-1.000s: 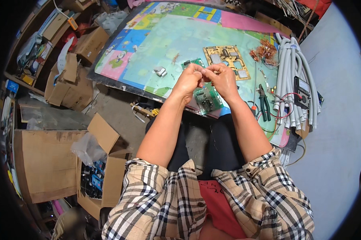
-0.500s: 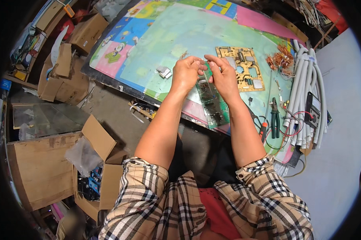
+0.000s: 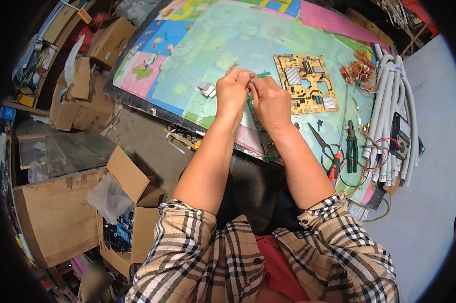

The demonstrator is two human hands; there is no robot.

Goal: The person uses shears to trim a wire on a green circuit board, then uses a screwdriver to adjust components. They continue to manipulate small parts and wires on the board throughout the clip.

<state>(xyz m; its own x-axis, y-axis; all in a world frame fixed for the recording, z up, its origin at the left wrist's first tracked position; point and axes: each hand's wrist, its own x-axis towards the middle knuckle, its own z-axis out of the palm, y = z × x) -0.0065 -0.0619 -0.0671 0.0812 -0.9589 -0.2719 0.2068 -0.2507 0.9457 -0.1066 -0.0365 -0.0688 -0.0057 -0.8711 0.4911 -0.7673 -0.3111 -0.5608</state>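
Above a green circuit board (image 3: 272,153), my left hand (image 3: 231,95) and my right hand (image 3: 271,102) meet fingertip to fingertip. Both are closed in a pinch, and whatever sits between the fingers is too small and hidden to name. The board lies near the table's front edge, mostly covered by my right hand and forearm. Just left of my left hand is a small silver-grey block (image 3: 207,90). A tan circuit board (image 3: 315,86) with metal heat sinks rests beyond my right hand, to its right.
Right of my forearm lie black-bladed scissors (image 3: 321,138), a red-handled tool (image 3: 334,166) and dark green pliers (image 3: 351,151). A black meter (image 3: 401,134) leans on a bundle of grey-white tubes (image 3: 384,106). Copper wire (image 3: 360,69) sits behind. An open carton (image 3: 142,227) stands at lower left.
My hands have drawn closer together, and the right hand has turned and shifted left so its back now faces up. The fingertips now touch.
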